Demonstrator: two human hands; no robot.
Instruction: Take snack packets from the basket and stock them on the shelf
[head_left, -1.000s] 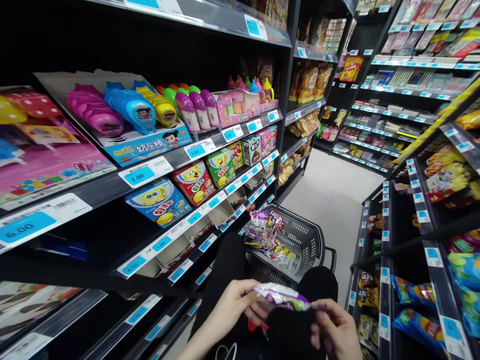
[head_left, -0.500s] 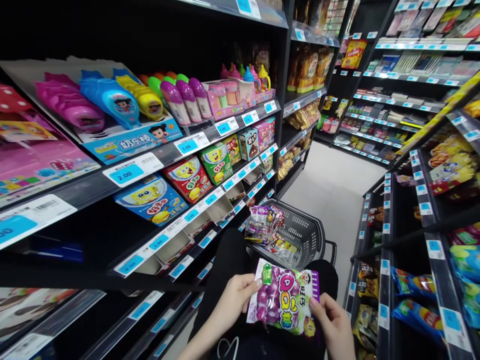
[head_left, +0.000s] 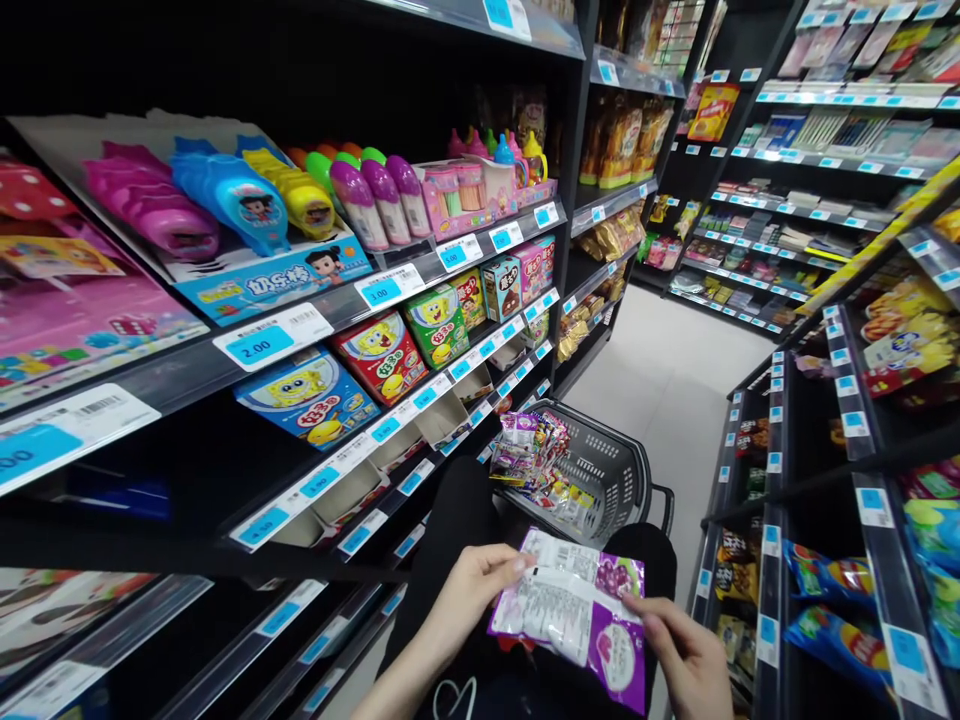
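A purple and white candy bag (head_left: 559,610) is stretched between my hands above my lap, its printed back side facing up. My left hand (head_left: 480,590) pinches the bag's left edge between thumb and fingers. At the opposite edge, my right hand (head_left: 675,645) grips it the same way. Just beyond my knees sits a grey shopping basket (head_left: 637,450). Several small snack packets (head_left: 529,440) lie inside it, mostly toward its left side. Something red peeks out beneath the bag, too covered to name.
Close on my left runs a shelf (head_left: 390,290) with toy-shaped candies (head_left: 240,205) and cartoon snack boxes (head_left: 307,395). On the right stands a rack of snack bags (head_left: 840,640). The pale floor (head_left: 675,350) stretches ahead to more shelves (head_left: 825,150).
The candy bag has been turned over: its front with purple grapes faced up before, and now its printed back does. Both hands still hold it. The basket has stayed put.
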